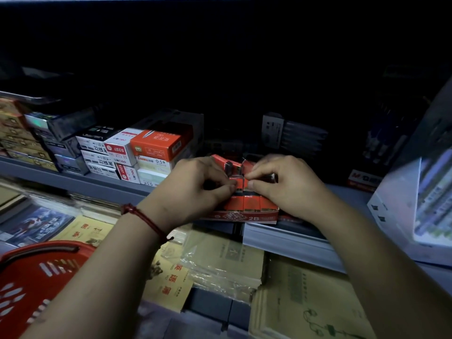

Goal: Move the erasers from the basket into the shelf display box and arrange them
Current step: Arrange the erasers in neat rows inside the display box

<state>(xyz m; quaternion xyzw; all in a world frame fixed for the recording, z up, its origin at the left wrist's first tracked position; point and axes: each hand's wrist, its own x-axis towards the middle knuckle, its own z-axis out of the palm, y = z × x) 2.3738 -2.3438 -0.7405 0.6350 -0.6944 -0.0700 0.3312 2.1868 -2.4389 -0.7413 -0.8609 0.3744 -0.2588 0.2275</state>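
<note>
A red display box (244,216) marked 2B stands at the front edge of the grey shelf (293,236). A row of red-sleeved erasers (252,204) stands upright along its front. More red erasers (221,162) lie loose and tilted toward the back of the box. My left hand (195,189) and my right hand (286,184) meet over the box, and both pinch one red eraser (240,183) between thumb and fingertips just above the front row. The red basket (31,277) sits at the lower left; what it holds is not visible.
Stacked orange and white refill boxes (146,152) stand left of the display box. Dark pen packs (293,133) fill the shelf's back. Exercise books (220,260) in plastic lie on the lower level. A tilted white carton (415,192) leans in at the right.
</note>
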